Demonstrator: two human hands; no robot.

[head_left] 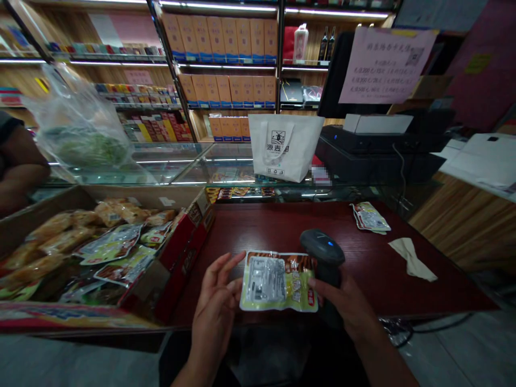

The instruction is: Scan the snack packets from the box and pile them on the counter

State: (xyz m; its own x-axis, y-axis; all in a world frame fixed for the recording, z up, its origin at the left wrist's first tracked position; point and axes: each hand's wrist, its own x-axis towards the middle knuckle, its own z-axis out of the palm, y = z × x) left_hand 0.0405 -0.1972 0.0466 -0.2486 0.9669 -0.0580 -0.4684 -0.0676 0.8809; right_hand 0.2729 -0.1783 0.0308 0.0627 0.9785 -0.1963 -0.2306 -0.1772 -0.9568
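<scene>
A snack packet (pixel 278 282), brown and yellow-green with a silvery printed label, is held up above the table's front edge. My right hand (pixel 352 306) grips a dark barcode scanner (pixel 322 247) with a small blue light on its top. The thumb of that same hand presses on the packet's right end. At the packet's left edge is my left hand (pixel 215 306), palm turned up and fingers apart; whether its fingertips touch the packet I cannot tell. Similar packets (pixel 110 244) lie in the cardboard box (pixel 179 258) to the left, among wrapped breads (pixel 66 239).
More packets (pixel 370 217) and a beige cloth-like strip (pixel 413 260) lie on the dark red table (pixel 258 223). Behind stand a white tote bag (pixel 286 148), a glass counter and a monitor with a pink notice (pixel 385 64). A plastic bag of greens (pixel 86 142) and another person's arm (pixel 20 161) are left.
</scene>
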